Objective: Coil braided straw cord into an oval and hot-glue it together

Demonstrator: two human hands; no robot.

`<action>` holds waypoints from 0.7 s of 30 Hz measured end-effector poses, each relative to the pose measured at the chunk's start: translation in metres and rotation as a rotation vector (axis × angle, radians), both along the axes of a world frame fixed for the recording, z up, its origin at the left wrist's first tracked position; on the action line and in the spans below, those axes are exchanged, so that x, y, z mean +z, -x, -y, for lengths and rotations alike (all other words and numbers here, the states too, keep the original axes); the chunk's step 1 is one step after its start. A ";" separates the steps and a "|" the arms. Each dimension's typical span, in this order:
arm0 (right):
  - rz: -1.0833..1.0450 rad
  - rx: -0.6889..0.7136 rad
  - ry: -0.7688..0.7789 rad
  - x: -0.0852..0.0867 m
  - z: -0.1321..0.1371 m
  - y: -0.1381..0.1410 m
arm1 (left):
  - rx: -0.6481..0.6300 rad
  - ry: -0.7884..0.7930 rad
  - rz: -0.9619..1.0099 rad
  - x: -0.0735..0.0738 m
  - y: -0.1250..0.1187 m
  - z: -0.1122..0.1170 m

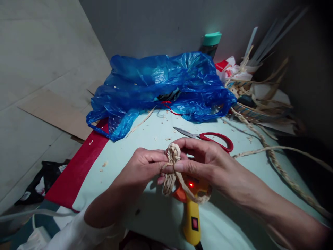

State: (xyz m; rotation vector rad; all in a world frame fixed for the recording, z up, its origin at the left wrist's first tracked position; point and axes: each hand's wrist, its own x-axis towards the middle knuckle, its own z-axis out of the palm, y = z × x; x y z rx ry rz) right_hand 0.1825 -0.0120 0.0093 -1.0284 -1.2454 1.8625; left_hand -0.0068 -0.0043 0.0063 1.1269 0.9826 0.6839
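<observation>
Between my two hands is a small bundle of braided straw cord (173,152), folded into loops, with a tail curving down to the right. My left hand (151,163) pinches it from the left side, thumb against the cord. From the right, my right hand (200,158) grips the same braid between thumb and fingers. Below them lies a yellow and orange glue gun (191,222) with a red light on, partly covered by the cord. Just beyond my right hand rest scissors (205,135) with red handles.
A crumpled blue plastic bag (161,80) spreads across the back of the pale table cover (114,166). At right, a long straw rope (270,156) runs past a basket (249,111) of straw strips. Behind the bag stands a green-lidded bottle (211,43). Scraps dot the cover.
</observation>
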 end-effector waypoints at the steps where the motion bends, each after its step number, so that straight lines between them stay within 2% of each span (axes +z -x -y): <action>1: -0.007 0.005 0.017 -0.001 0.000 0.000 | -0.004 0.008 0.007 0.000 0.000 0.000; 7: -0.175 0.001 0.103 -0.003 0.002 0.002 | -0.028 0.049 0.015 0.005 0.002 0.000; 13: -0.197 0.077 0.099 -0.007 0.001 0.000 | -0.085 0.135 0.092 0.004 0.004 -0.002; 21: -0.180 0.080 0.130 -0.007 0.004 0.002 | -0.103 0.226 0.182 0.002 0.002 -0.002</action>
